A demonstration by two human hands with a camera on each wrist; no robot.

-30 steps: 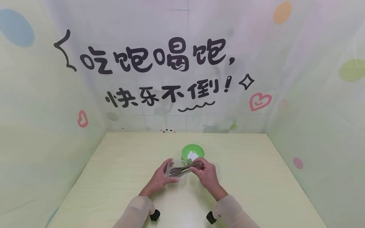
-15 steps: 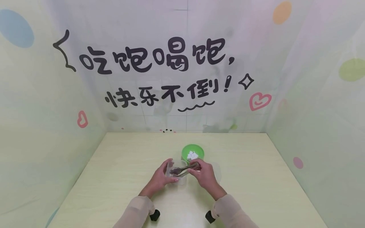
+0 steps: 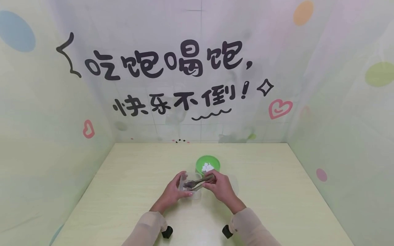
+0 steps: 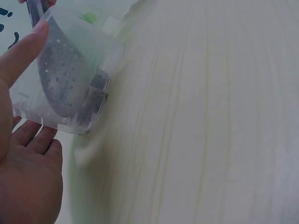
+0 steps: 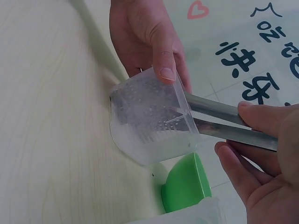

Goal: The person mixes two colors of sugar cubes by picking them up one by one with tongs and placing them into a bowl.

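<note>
My left hand (image 3: 170, 193) grips a clear plastic container (image 5: 149, 151) between thumb and fingers. The container is tipped with its opening toward my right hand (image 3: 224, 189), which holds a pair of metal tongs (image 5: 236, 134) by the arms. Both perforated tong heads are inside the container, seen through its wall. In the left wrist view, dark cube-like pieces (image 4: 93, 100) lie in the container's far corner beside a tong head. Whether the tongs have hold of a piece, I cannot tell. Just beyond the hands stands a green bowl (image 3: 200, 165) with several white cubes (image 3: 206, 167) in it.
A clear, rounded plastic thing (image 3: 235, 186) lies on the table (image 3: 271, 198) right of my right hand, partly hidden. Printed fabric walls (image 3: 338, 136) enclose the table at the back and on both sides.
Over the last second the tong arms have spread farther apart inside the container, and my right hand has shifted slightly. The left hand and container stay in place.
</note>
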